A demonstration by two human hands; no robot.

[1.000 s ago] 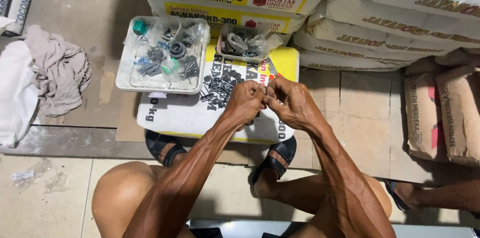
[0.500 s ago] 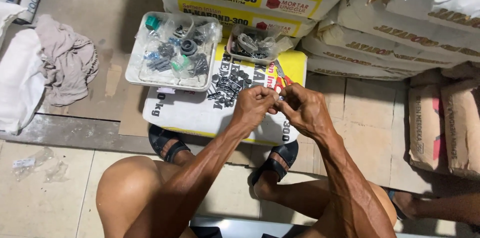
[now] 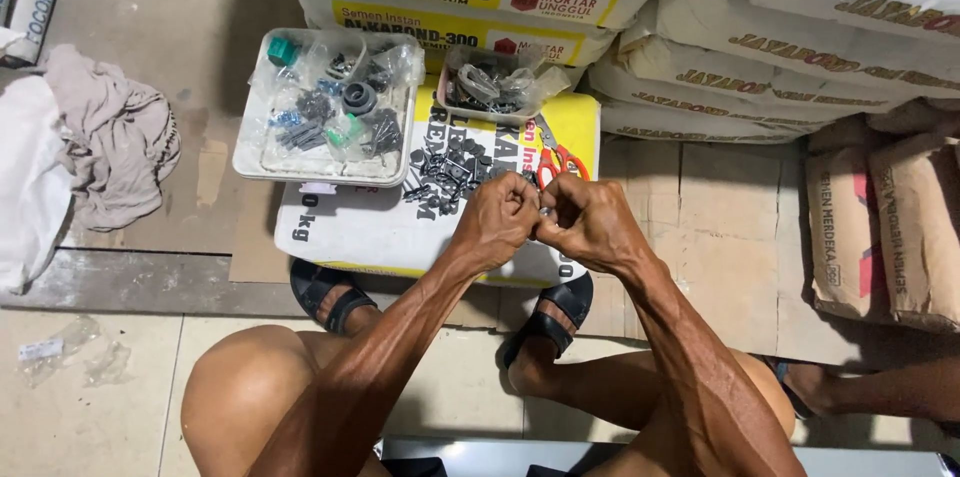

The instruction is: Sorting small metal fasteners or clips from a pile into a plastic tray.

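Head view – left hand point(image 3: 505, 217) and right hand point(image 3: 590, 225) fisted tight, knuckles touching, pinching some tiny part – too small to tell – above sack point(image 3: 400, 227), scissors point(image 3: 553, 159) just behind.

- This is looking like a building-supply storeroom or shop's back area.
- Stacked cement and mortar sacks point(image 3: 760, 47) are filling the view from 12 to 3 o'clock.
- A flat sack point(image 3: 400, 227) is lying on the tiled floor point(image 3: 130, 407) at centre, serving as a work surface.
- A plastic tray point(image 3: 325, 107) of small bagged fittings is sitting at 11 o'clock.
- Rags point(image 3: 110, 137) are lying at 9 o'clock.
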